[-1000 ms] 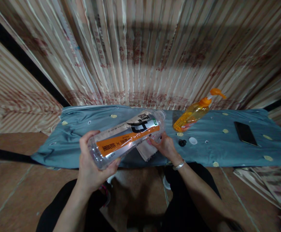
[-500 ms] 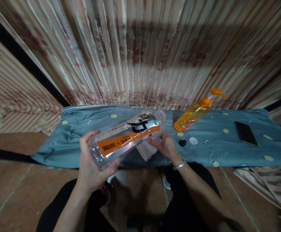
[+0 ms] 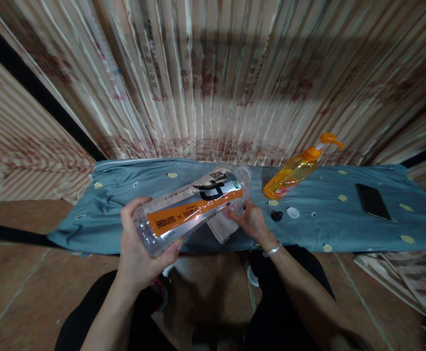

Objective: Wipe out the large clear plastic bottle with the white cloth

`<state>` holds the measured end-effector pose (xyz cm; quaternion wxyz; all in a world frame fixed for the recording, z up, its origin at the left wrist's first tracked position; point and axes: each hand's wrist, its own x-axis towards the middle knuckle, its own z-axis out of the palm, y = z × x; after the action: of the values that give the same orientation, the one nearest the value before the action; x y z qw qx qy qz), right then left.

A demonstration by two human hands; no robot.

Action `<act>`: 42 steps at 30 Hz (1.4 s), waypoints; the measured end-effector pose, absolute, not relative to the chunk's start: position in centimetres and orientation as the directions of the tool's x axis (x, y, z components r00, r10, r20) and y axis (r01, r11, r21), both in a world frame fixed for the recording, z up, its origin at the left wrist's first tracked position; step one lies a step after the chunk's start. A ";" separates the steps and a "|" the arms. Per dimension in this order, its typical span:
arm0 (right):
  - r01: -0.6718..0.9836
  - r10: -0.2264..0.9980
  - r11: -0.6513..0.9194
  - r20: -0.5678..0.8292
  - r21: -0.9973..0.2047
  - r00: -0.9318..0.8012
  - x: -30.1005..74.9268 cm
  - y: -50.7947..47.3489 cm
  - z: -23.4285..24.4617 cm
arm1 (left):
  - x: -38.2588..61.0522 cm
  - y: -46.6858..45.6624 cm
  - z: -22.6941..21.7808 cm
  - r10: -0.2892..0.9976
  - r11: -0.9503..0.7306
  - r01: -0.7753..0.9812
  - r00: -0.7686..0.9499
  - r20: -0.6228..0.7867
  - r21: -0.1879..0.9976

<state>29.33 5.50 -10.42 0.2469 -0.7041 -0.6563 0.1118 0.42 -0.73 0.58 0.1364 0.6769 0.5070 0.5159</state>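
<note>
My left hand encircles the bottle, my right hand, closure unclear, touches it above the bench's near edge: seemingly steadying, next needing firm support.

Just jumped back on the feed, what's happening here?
A person's left hand grips the base of a clear plastic bottle, held at a slant, while the right hand holds it near the neck. A pump bottle of orange liquid stands to the right on the blue cloth, with a small black piece and a white disc nearby. A flat black object lies farther right.
</note>
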 end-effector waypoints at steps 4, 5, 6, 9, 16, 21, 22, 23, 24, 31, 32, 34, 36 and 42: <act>0.871 0.980 -0.014 0.166 -0.491 0.110 29.3 5.5 -10.4 | 0.4 -0.7 0.5 0.824 -0.453 0.543 -0.048 0.565 0.707; 0.871 0.981 -0.013 0.162 -0.492 0.107 29.4 5.5 -10.4 | 0.4 -0.7 0.5 0.825 -0.452 0.543 -0.047 0.563 0.708; 0.871 0.981 -0.011 0.162 -0.492 0.104 29.4 5.5 -10.4 | 0.4 -0.7 0.5 0.826 -0.451 0.544 -0.047 0.562 0.708; 0.871 0.979 0.002 0.179 -0.491 0.099 29.5 5.6 -10.6 | 0.4 -0.7 0.5 0.826 -0.446 0.550 -0.052 0.562 0.706; 0.861 0.977 0.011 0.189 -0.509 0.099 29.5 5.6 -10.8 | 0.3 -0.7 0.6 0.834 -0.446 0.541 -0.040 0.551 0.713; 0.859 0.981 -0.017 0.157 -0.512 0.112 29.4 5.6 -10.5 | 0.4 -0.7 0.6 0.829 -0.449 0.544 -0.044 0.558 0.709; 0.860 0.982 -0.023 0.151 -0.510 0.115 29.4 5.6 -10.4 | 0.4 -0.7 0.6 0.830 -0.445 0.547 -0.046 0.556 0.709; 0.860 0.983 -0.027 0.144 -0.510 0.117 29.4 5.6 -10.3 | 0.4 -0.8 0.6 0.831 -0.442 0.547 -0.048 0.553 0.711; 0.860 0.984 -0.029 0.139 -0.510 0.116 29.4 5.6 -10.3 | 0.4 -0.8 0.6 0.834 -0.438 0.546 -0.051 0.550 0.714; 0.878 0.982 -0.054 0.134 -0.476 0.133 29.2 5.5 -10.2 | 0.4 -0.8 0.5 0.845 -0.418 0.532 -0.069 0.530 0.736; 0.877 0.982 -0.055 0.132 -0.477 0.134 29.2 5.5 -10.1 | 0.5 -0.8 0.5 0.848 -0.415 0.529 -0.070 0.525 0.740; 0.870 0.983 -0.051 0.130 -0.491 0.131 29.2 5.5 -10.0 | 0.5 -0.8 0.6 0.847 -0.414 0.527 -0.075 0.526 0.742; 0.861 0.984 -0.047 0.126 -0.506 0.127 29.2 5.5 -9.9 | 0.6 -0.8 0.7 0.847 -0.414 0.527 -0.076 0.526 0.742; 0.863 0.987 -0.066 0.096 -0.500 0.132 29.1 5.4 -9.6 | 0.7 -0.8 0.9 0.856 -0.403 0.517 -0.079 0.511 0.755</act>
<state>29.09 5.43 -9.65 0.2264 -0.7174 -0.6446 0.1362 0.67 -0.82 0.85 0.1635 0.6585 0.5213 0.5175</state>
